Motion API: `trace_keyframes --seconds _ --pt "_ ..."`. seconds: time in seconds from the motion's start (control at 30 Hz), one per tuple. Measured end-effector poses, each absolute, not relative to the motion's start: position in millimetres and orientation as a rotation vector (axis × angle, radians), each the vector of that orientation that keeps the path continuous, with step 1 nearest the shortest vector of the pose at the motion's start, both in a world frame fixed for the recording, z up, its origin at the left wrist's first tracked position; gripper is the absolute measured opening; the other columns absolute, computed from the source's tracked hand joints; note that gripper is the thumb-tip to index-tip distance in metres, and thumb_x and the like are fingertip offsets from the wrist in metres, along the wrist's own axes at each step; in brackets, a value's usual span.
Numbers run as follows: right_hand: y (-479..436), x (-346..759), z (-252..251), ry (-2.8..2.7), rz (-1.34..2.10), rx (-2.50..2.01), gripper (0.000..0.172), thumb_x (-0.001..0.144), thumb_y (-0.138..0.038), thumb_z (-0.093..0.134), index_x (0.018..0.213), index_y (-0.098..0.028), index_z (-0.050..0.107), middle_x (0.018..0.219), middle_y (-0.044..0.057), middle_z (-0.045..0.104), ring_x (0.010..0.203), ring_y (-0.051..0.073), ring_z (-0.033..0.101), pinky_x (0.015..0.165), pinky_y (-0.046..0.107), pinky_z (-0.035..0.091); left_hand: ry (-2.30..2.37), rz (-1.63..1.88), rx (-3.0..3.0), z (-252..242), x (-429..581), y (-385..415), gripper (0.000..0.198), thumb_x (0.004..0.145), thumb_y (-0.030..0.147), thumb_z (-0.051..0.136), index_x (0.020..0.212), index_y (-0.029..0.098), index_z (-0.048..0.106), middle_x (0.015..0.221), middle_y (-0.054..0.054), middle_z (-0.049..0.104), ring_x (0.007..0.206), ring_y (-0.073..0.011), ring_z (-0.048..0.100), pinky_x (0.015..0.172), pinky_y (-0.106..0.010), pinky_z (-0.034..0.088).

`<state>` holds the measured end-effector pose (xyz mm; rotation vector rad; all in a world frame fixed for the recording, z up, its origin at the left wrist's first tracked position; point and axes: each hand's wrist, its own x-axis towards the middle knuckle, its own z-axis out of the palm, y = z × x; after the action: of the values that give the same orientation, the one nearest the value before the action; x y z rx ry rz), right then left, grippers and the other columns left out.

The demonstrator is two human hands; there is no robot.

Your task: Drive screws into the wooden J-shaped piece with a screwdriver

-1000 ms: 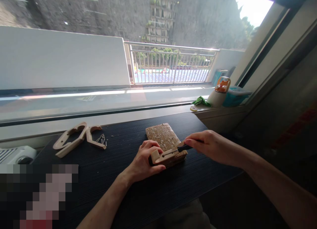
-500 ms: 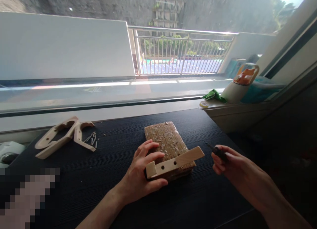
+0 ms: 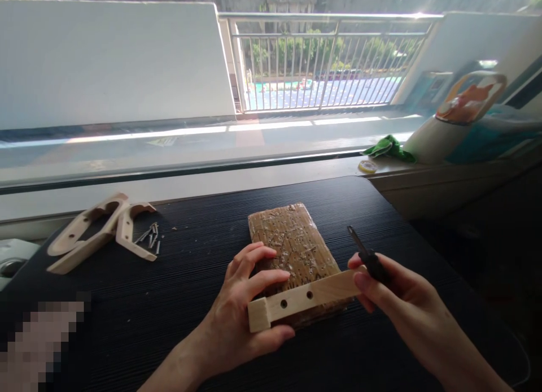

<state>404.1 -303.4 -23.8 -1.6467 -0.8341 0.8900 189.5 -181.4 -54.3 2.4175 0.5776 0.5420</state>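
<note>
Wooden bar [image 3: 296,299] lay across block [image 3: 292,242]; my left grip [image 3: 239,304] pinched its end, likely steadying; right grip [image 3: 406,301] pinched screwdriver [image 3: 372,265].

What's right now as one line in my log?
left hand: gripping wooden piece | right hand: holding screwdriver, tip in no hole | wooden piece: on brown block | screws: on table

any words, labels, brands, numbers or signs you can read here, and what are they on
No readable text.
Pale triangular mark: too faint to read, or to tell what it stands on.
Yellow-rimmed disc: too small to tell whether it is printed.
Wooden piece and screwdriver: no lettering visible.
</note>
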Motion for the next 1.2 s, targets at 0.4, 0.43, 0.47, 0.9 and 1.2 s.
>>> trace_keyframes --seconds 0.4,0.43,0.47,0.9,1.2 --pt "-304 401 -16 -0.908 0.827 -1.715 0.034 0.078 -0.048 0.056 0.094 -0.019 0.064 0.054 -0.002 0.046 0.052 0.010 0.042 0.047 0.023 0.035 0.582 0.551 2.377 -55 189 -182 0.056 0.061 0.038 0.074 0.112 0.027 0.057 0.135 -0.008 0.039 0.132 -0.0339 0.022 0.108 -0.053 0.026" --pt "-301 402 -16 -0.919 0.822 -1.707 0.035 0.079 -0.048 0.055 0.095 -0.018 0.064 0.054 -0.002 0.045 0.052 0.010 0.042 0.048 0.023 0.035 0.577 0.523 2.369 -51 185 -181 0.057 0.060 0.039 0.075 0.113 0.027 0.057 0.136 -0.008 0.038 0.133 -0.0338 0.021 0.108 -0.053 0.025" --pt "-300 403 -16 -0.923 0.811 -1.701 0.037 0.079 -0.048 0.053 0.096 -0.018 0.064 0.053 -0.003 0.045 0.051 0.010 0.041 0.047 0.023 0.034 0.563 0.488 2.351 -46 180 -179 0.060 0.059 0.039 0.076 0.115 0.028 0.056 0.138 -0.007 0.038 0.134 -0.0337 0.020 0.109 -0.053 0.024" --pt "-357 375 -11 -0.647 0.752 -1.489 0.035 0.076 -0.044 0.059 0.095 -0.015 0.064 0.062 -0.002 0.047 0.052 0.009 0.040 0.050 0.025 0.034 0.513 0.201 2.640 9 243 -146 0.040 0.078 0.027 0.048 0.118 0.024 0.054 0.136 -0.005 0.047 0.129 -0.0257 0.034 0.106 -0.049 0.022" --pt "-384 358 -21 -0.763 0.762 -1.524 0.038 0.075 -0.047 0.057 0.099 -0.019 0.064 0.096 0.007 0.062 0.081 0.019 0.058 0.057 0.026 0.048 0.897 -0.021 2.789 29 206 -194 0.073 0.064 0.070 0.050 0.118 0.021 0.055 0.113 -0.012 0.056 0.105 -0.0313 0.049 0.091 -0.044 0.034"
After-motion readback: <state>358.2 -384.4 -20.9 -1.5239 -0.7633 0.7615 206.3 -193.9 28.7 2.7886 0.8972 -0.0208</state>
